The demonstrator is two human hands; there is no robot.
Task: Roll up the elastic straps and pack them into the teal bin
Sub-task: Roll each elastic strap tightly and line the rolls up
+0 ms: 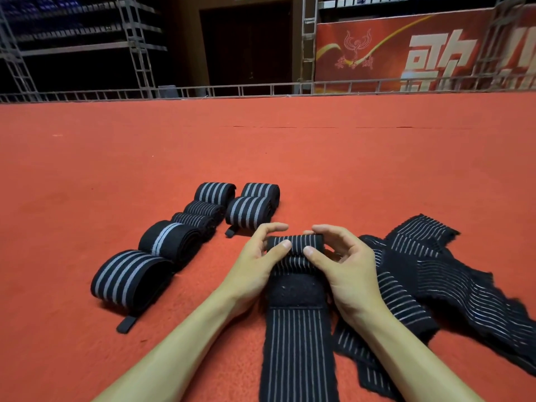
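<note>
Your L hand point(255, 258) & R hand point(345, 268) pinch a barely-rolled strap point(298, 338). 7 rolls point(171, 242) done; loose pile point(429, 282) left, bin unseen.

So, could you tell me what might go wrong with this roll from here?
The barely started roll of black grey-striped elastic strap is pinched only by the left hand and right hand; a slip could let it spring open. The fuzzy black fastening patch next to be rolled may snag and skew it.
</note>
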